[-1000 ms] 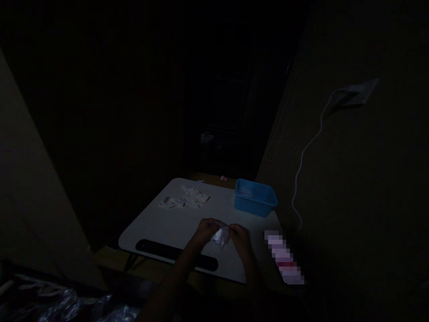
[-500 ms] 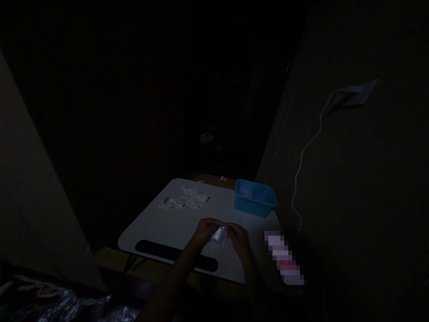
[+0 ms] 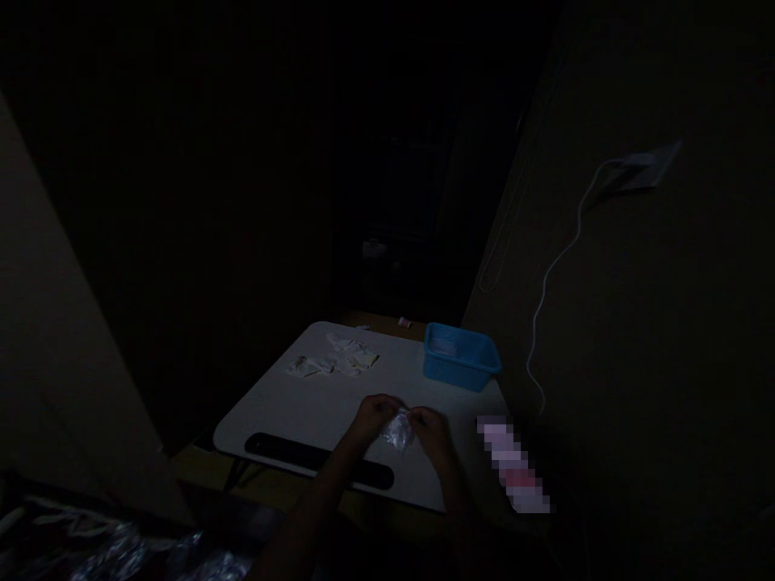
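Between my two hands hangs a small, shiny clear plastic bag (image 3: 398, 432), over the near part of a white folding table (image 3: 272, 403). My left hand (image 3: 374, 417) pinches the bag's upper edge from the left. On the other side, my right hand (image 3: 429, 425) is closed on the same edge, its fingertips close to those of the left. The dim light hides what the bag contains, if anything. Farther back on the table lie several crumpled white gloves or cloth-like pieces (image 3: 354, 353).
A blue plastic basket (image 3: 457, 371) stands at the table's far right, with something clear inside. A black strip (image 3: 315, 458) runs along the near edge. On the right, a white cable (image 3: 536, 323) hangs from a wall socket (image 3: 647, 168). Shiny wrapping (image 3: 121, 553) lies at lower left.
The bag hangs slightly lower and looks more spread out below my fingers. My right hand has shifted a little downward; both hands stay near the same spot.
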A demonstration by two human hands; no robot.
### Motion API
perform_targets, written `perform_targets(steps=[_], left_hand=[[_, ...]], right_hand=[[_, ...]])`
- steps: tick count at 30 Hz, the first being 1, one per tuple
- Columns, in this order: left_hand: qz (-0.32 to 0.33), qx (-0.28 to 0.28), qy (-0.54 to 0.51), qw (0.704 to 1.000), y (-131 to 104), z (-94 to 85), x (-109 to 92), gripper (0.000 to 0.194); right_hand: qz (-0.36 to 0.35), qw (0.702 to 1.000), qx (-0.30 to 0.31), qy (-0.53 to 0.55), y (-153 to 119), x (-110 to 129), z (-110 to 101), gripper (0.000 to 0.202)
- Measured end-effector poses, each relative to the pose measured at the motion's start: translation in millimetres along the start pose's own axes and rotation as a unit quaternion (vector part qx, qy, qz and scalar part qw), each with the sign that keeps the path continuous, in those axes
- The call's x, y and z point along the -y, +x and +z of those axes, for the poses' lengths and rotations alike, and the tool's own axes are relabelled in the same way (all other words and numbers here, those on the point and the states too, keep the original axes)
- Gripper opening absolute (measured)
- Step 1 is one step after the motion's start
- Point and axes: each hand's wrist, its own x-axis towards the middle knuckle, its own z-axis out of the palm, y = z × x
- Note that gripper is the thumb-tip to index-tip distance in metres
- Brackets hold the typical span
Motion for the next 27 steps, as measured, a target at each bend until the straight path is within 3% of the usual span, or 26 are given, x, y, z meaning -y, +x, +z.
perform_targets(steps=[8, 13, 19, 27], left_hand=[[-0.001, -0.007, 0.025, 1.000, 0.5, 0.0, 2.1, 0.016], [-0.040, -0.048, 0.015, 0.998, 1.8, 0.5, 2.3, 0.016], [-0.037, -0.075, -0.015, 0.996, 2.7, -0.3, 4.7, 0.017], [-0.010, -0.025, -0.068, 0.997, 2.1, -2.4, 5.0, 0.032]], right_hand=[[-0.005, 1.000, 0.016, -0.006, 0.9, -0.6, -1.0, 0.024], [-0.003, 1.000, -0.008, 0.002, 1.0, -4.8, -2.0, 0.022], [0.005, 1.000, -0.007, -0.001, 0.8, -4.0, -2.3, 0.022], [0.007, 1.000, -0.008, -0.008, 1.1, -4.9, -2.4, 0.025]])
